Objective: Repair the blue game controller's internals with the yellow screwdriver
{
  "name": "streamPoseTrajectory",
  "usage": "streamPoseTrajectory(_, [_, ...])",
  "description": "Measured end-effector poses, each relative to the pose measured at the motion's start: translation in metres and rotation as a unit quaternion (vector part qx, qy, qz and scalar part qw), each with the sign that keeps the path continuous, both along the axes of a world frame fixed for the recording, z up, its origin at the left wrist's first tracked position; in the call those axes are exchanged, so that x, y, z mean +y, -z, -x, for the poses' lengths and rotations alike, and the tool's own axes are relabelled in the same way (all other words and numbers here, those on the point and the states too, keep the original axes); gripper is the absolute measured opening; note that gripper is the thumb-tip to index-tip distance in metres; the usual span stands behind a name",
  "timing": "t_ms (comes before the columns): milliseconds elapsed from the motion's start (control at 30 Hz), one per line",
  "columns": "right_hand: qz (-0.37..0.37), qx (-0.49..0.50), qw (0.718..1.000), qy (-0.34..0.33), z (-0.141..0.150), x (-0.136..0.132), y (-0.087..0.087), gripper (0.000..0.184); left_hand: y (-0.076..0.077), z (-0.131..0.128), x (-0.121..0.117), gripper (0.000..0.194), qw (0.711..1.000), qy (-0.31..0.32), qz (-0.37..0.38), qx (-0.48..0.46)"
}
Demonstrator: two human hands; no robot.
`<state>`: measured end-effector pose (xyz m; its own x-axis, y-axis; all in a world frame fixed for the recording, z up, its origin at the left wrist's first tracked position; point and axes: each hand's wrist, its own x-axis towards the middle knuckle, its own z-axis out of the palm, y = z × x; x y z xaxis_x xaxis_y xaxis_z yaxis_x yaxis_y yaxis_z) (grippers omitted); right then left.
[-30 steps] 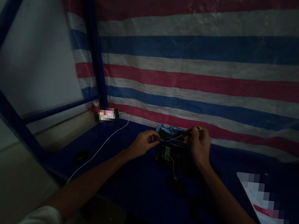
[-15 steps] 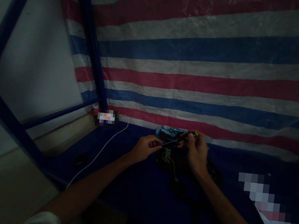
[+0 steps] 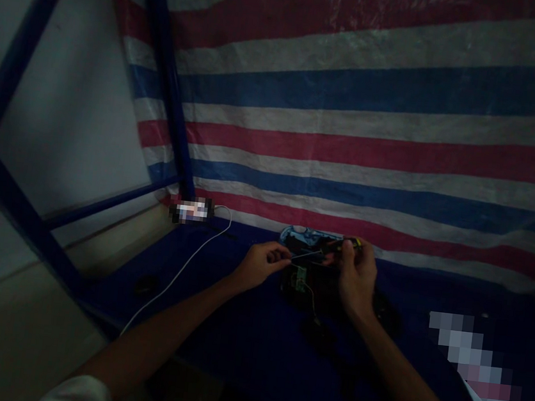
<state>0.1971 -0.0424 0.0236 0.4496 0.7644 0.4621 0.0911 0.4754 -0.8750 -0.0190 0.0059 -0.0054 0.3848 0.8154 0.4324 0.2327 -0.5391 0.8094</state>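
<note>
My right hand [image 3: 358, 275] is closed round the black and yellow handle of a screwdriver [image 3: 352, 243], whose thin shaft points left. My left hand [image 3: 264, 266] is pinched near the shaft's tip, above a dark base. What lies between its fingertips is too small and dim to make out. On that black base, seemingly a toy car chassis [image 3: 383, 310], sits a green circuit board [image 3: 302, 278]. A thin wire [image 3: 313, 299] runs from the board to a dark piece on the table. Behind my hands lies a light-blue shell [image 3: 299, 235], like a toy car body.
The blue table [image 3: 242, 339] stands against a striped tarp [image 3: 352, 139]. A white cable [image 3: 188, 259] crosses its left side from a blurred-out device [image 3: 192, 210]. A dark round thing [image 3: 144, 285] lies at left, a partly blurred-out white sheet [image 3: 481, 400] at right. Blue posts [image 3: 169, 86] rise at left.
My right hand and the screwdriver have shifted slightly right, and a little more of the shaft shows. My left hand stays pinched in nearly the same spot. The whole view has moved slightly.
</note>
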Motion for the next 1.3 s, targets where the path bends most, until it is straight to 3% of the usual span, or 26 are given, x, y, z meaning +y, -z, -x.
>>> streamPoseTrajectory(233, [0.011, 0.014, 1.000, 0.012, 0.0015, -0.0019, 0.0020, 0.046, 0.0029, -0.0020, 0.0013, 0.022, 0.999, 0.014, 0.028, -0.028])
streamPoseTrajectory(767, [0.034, 0.031, 0.999, 0.017, 0.0005, -0.0039, -0.0004, 0.052, 0.0031, 0.0000, -0.0016, 0.016, 0.998, 0.002, -0.060, -0.008])
streamPoseTrajectory(967, [0.057, 0.082, 0.995, -0.009, -0.0006, 0.0001, 0.0062, 0.056, 0.0023, 0.0004, -0.0028, 0.015, 0.994, -0.011, -0.106, -0.028])
streamPoseTrajectory(1133, [0.056, 0.107, 0.992, -0.043, 0.0002, 0.0005, 0.0068, 0.049, 0.0051, 0.0030, -0.0034, 0.018, 0.990, -0.002, -0.141, -0.013])
streamPoseTrajectory(1300, [0.062, 0.100, 0.989, -0.088, -0.0003, 0.0024, 0.0042, 0.045, 0.0043, 0.0045, -0.0045, 0.020, 0.991, -0.027, -0.128, 0.021])
